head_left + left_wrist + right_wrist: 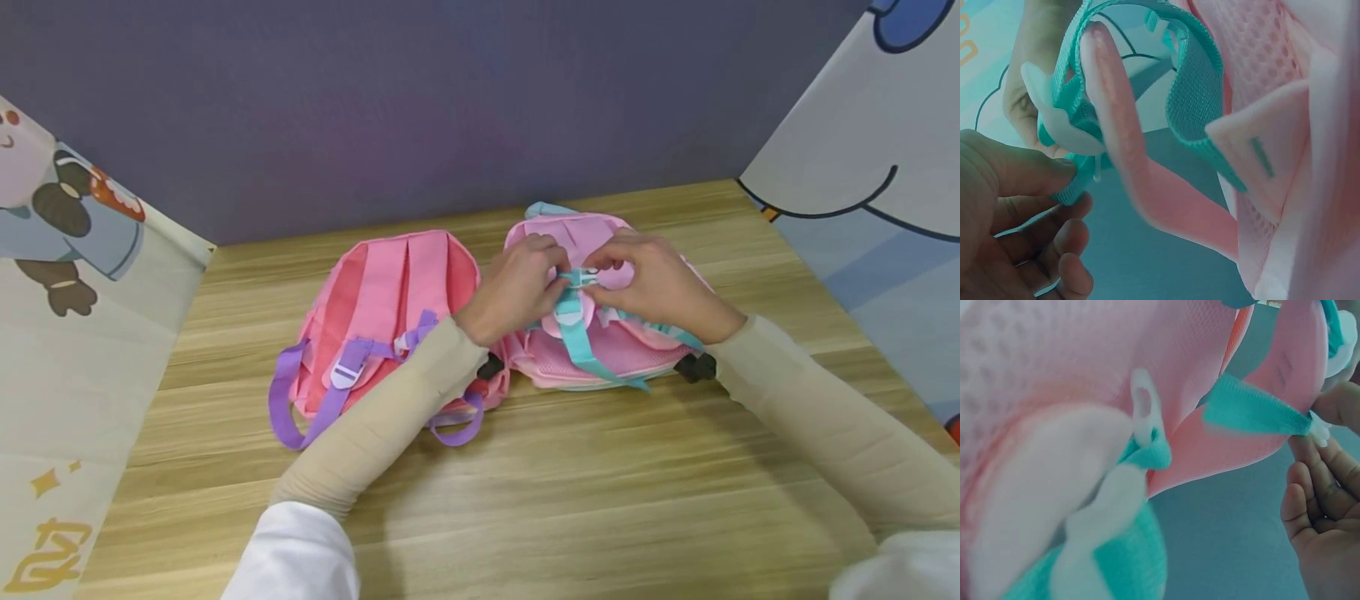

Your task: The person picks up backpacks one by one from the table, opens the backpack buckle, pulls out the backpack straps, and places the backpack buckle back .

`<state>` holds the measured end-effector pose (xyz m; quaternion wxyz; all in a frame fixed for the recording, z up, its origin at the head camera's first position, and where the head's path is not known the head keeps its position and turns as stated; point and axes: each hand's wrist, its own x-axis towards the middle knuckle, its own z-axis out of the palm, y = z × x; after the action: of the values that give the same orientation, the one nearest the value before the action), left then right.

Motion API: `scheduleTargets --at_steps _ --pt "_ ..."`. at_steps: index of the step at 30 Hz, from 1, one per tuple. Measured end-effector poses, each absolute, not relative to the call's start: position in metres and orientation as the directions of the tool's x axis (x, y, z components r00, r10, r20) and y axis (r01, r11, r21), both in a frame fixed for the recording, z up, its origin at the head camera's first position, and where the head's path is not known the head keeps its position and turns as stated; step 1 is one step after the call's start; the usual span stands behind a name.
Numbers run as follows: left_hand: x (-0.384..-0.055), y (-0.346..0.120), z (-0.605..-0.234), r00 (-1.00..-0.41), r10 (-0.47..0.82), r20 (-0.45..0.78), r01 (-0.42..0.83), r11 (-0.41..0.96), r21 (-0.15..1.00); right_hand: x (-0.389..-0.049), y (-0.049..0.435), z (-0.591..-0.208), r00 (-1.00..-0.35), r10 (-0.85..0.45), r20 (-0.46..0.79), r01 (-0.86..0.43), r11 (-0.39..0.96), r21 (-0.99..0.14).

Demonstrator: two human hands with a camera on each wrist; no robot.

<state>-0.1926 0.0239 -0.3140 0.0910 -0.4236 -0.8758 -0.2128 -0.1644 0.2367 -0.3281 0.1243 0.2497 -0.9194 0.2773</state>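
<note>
A pink backpack [615,350] with teal straps lies on the table, and both hands are over it. My left hand [521,283] pinches teal webbing [1069,187] between thumb and fingers, beside a white plastic piece [1069,128]. Opposite it, my right hand [648,279] holds a white side-release buckle [587,277] by thumb and fingertips. In the right wrist view the teal strap [1260,412] runs across a pink shoulder strap [1222,450] to those fingertips. Whether the buckle's halves are fully joined cannot be made out.
A second pink backpack [382,283] with purple straps [330,417] lies to the left, against the first. Behind the wooden table [540,500] stands a dark panel [450,117]. Printed walls [847,125] flank both sides.
</note>
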Motion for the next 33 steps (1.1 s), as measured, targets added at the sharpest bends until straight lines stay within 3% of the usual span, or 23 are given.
scheduleTargets --at_steps 7,19,33 --pt "-0.1940 0.0234 -0.3162 -0.602 0.702 0.379 0.798 0.528 0.291 -0.1645 0.2427 -0.3311 -0.831 -0.397 0.390 -0.546 0.718 -0.432" --pt "-0.1936 0.0293 -0.3159 -0.601 0.743 0.295 0.799 0.541 0.265 -0.1633 0.2369 -0.3258 -0.845 -0.419 0.332 -0.532 0.718 -0.449" --pt "-0.1940 0.0204 -0.3123 -0.608 0.684 0.402 0.793 0.506 0.338 -0.1663 0.2410 -0.3278 -0.861 -0.398 0.316 -0.507 0.718 -0.477"
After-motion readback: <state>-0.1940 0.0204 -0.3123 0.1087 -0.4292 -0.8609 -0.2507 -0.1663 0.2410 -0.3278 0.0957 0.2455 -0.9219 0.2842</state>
